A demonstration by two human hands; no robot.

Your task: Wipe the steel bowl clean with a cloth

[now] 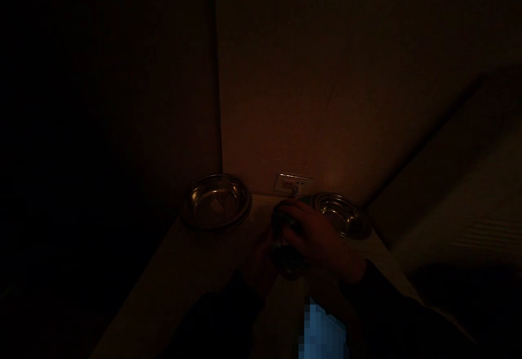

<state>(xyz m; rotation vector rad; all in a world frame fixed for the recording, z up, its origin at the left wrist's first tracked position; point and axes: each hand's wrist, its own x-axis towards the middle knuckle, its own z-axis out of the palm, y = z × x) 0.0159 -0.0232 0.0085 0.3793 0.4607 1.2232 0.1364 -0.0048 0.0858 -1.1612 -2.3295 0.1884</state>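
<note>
The scene is very dark. My right hand point(322, 242) is wrapped over the top of a small dark rounded object point(287, 253) that I cannot identify, held above a pale counter point(191, 272). My left hand point(261, 264) is beside and under the same object, its fingers closed against it. Both sleeves are dark. A shiny metal bowl point(216, 202) sits on the counter to the left of my hands. A second metal bowl point(342, 215) sits just behind my right hand.
The counter ends in a room corner, with walls close behind and to the left. A white wall socket plate point(293, 184) is on the back wall just above the counter. A blurred blue patch point(322, 329) shows near the bottom edge.
</note>
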